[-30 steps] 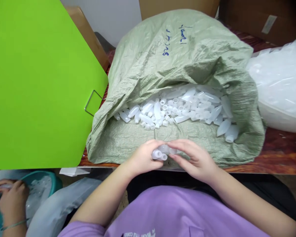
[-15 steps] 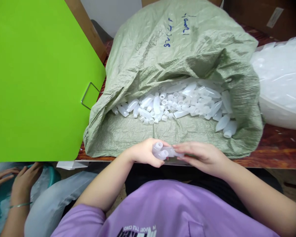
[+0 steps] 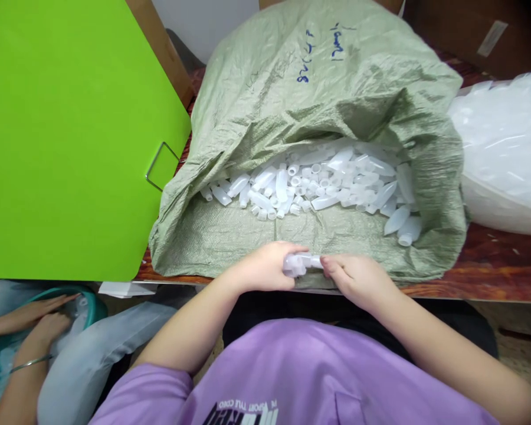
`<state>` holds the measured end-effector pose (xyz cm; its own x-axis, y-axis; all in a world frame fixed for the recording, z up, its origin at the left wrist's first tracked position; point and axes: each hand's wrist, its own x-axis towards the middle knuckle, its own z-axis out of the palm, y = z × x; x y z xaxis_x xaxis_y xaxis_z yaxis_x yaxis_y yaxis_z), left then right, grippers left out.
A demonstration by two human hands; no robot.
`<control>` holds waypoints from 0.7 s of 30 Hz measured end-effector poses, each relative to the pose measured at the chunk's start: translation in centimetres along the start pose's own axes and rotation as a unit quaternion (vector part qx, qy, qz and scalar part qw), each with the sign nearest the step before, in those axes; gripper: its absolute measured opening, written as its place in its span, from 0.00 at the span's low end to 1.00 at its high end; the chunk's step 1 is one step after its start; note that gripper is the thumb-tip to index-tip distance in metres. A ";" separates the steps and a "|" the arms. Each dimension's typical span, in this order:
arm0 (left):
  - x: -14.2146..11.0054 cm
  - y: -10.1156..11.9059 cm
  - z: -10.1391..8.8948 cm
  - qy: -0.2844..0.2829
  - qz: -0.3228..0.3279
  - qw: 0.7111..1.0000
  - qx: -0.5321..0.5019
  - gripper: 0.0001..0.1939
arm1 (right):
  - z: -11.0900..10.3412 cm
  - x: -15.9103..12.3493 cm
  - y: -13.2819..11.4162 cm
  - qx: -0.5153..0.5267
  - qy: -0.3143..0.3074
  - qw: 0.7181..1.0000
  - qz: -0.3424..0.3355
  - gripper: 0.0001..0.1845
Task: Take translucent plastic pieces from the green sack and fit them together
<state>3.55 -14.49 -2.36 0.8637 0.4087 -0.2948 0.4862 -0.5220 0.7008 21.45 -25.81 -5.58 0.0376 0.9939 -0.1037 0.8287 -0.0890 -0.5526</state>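
A big grey-green woven sack [image 3: 318, 100] lies open on the wooden table [image 3: 491, 271], with a heap of small translucent plastic bottles [image 3: 318, 183] spilling from its mouth. At the table's front edge my left hand [image 3: 265, 268] is closed round a small bunch of these bottles [image 3: 297, 264]. My right hand [image 3: 358, 277] pinches the other end of one bottle in the bunch. Both hands meet just in front of the sack's lower lip.
A bright green board [image 3: 71, 136] with a wire handle [image 3: 161, 166] leans over the left. A clear plastic bag [image 3: 504, 153] sits at the right. At lower left another person's hands [image 3: 39, 324] reach into a teal basin [image 3: 86, 298]. Cardboard boxes stand behind.
My hands have closed tighter on the bottles and shifted slightly toward the sack. The other person's hands have moved inside the basin.
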 end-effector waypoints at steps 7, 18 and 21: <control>-0.4 -0.2 1.3 0.072 0.048 0.996 0.018 0.31 | 0.8 -0.3 0.2 0.097 0.064 0.991 -0.070 0.17; -0.7 -1.3 2.9 0.181 0.064 0.981 0.023 0.28 | 0.8 0.4 0.1 0.125 0.093 0.987 -0.045 0.16; -0.7 -1.9 3.1 0.213 0.066 0.975 0.027 0.26 | 0.9 0.7 -0.2 0.115 0.088 0.983 -0.110 0.18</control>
<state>2.44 -16.16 -5.49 0.7916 0.6031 0.0988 0.3915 -0.6245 0.6758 20.81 -25.14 -6.27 -0.0159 0.9847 0.1735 0.6802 0.1378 -0.7199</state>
